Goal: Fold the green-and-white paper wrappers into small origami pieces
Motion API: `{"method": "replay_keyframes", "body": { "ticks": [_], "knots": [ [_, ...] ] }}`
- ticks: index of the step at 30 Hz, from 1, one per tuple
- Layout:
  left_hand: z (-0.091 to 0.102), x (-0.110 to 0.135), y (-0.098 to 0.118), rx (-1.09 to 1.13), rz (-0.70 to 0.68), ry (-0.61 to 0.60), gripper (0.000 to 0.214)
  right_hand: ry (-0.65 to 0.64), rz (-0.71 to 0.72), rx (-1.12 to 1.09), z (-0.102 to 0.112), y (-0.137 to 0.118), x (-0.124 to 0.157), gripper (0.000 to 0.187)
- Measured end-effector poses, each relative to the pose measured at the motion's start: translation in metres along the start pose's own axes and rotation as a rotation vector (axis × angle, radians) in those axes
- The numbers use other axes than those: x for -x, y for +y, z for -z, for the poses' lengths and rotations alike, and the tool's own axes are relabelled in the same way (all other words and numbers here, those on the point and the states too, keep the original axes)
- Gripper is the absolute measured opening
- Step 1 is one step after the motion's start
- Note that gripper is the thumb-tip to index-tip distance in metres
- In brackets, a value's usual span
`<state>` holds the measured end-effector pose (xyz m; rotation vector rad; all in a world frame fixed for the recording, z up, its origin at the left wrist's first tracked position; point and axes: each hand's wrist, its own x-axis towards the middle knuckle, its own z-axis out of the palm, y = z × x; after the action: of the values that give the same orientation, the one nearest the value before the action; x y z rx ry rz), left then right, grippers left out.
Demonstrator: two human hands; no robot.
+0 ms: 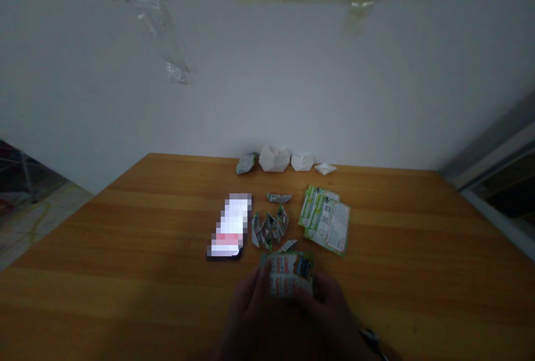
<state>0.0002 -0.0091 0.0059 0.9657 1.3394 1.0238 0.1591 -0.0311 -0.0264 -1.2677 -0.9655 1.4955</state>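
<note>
Between my two hands, close to me over the table, is a printed paper sheet [288, 274] with red and dark print. My left hand [248, 294] grips its left edge, thumb along the side. My right hand [324, 297] is closed on its lower right part. Just beyond the sheet lies a small folded paper piece [288, 245]. Several folded printed paper pieces [270, 229] stand in a cluster behind it, and one more folded piece [278, 198] lies farther back. The fingers are dark and partly hidden.
A lit phone [230, 227], its screen blurred, lies left of the folded pieces. Green and white flyers [328, 222] are stacked at right. Along the wall [267, 82] sit a printed folded paper [246, 163], a white paper shape [275, 159], a smaller one [302, 162] and a white paper boat [325, 169].
</note>
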Motion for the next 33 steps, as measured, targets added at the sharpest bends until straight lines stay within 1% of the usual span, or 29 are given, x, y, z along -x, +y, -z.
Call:
{"method": "replay_keyframes", "body": {
  "ticks": [2,4,7,9,10,14,16,19,22,24,26,28,30,33],
  "knots": [
    [0.0,0.001,0.001,-0.015,0.015,-0.011,0.044,-0.002,-0.014,0.002,-0.001,0.0,-0.001,0.037],
    [0.0,-0.001,-0.001,-0.047,0.01,0.012,0.046,-0.021,-0.012,-0.012,-0.002,0.001,-0.002,0.038],
    [0.004,-0.006,-0.009,-0.075,-0.025,0.058,0.05,-0.092,-0.005,-0.072,-0.002,0.004,-0.004,0.043],
    [0.006,-0.01,-0.013,-0.082,-0.027,0.041,0.051,-0.105,-0.003,-0.076,-0.003,0.007,-0.004,0.047],
    [0.007,-0.011,-0.015,-0.091,-0.02,0.037,0.051,-0.077,0.005,-0.055,-0.002,0.01,-0.004,0.048],
    [0.006,-0.01,-0.014,-0.118,0.037,0.087,0.051,0.149,0.074,0.089,-0.001,0.017,-0.002,0.049],
    [0.005,-0.008,-0.012,-0.1,0.067,0.097,0.051,0.179,0.108,0.138,-0.001,0.015,0.0,0.048],
    [0.004,-0.008,-0.011,-0.081,0.071,0.089,0.05,0.125,0.158,0.136,-0.004,0.007,0.001,0.041],
    [0.003,-0.009,-0.01,-0.096,0.009,0.048,0.045,0.051,0.118,0.119,-0.006,0.003,0.0,0.04],
    [0.003,-0.009,-0.007,-0.117,-0.054,-0.01,0.041,0.052,0.057,0.188,-0.005,0.003,-0.002,0.046],
    [0.002,-0.008,-0.003,-0.145,-0.104,-0.046,0.038,0.068,0.04,0.295,-0.004,0.004,-0.002,0.047],
    [0.001,-0.006,0.0,-0.175,-0.124,-0.062,0.037,0.087,0.073,0.406,-0.002,0.003,-0.002,0.045],
    [0.0,-0.005,0.001,-0.19,-0.125,-0.05,0.037,0.118,0.111,0.509,-0.002,0.001,0.0,0.041],
    [-0.002,-0.004,0.001,-0.144,-0.087,-0.03,0.031,0.216,0.197,0.642,-0.003,0.0,0.003,0.04]
  ]
}}
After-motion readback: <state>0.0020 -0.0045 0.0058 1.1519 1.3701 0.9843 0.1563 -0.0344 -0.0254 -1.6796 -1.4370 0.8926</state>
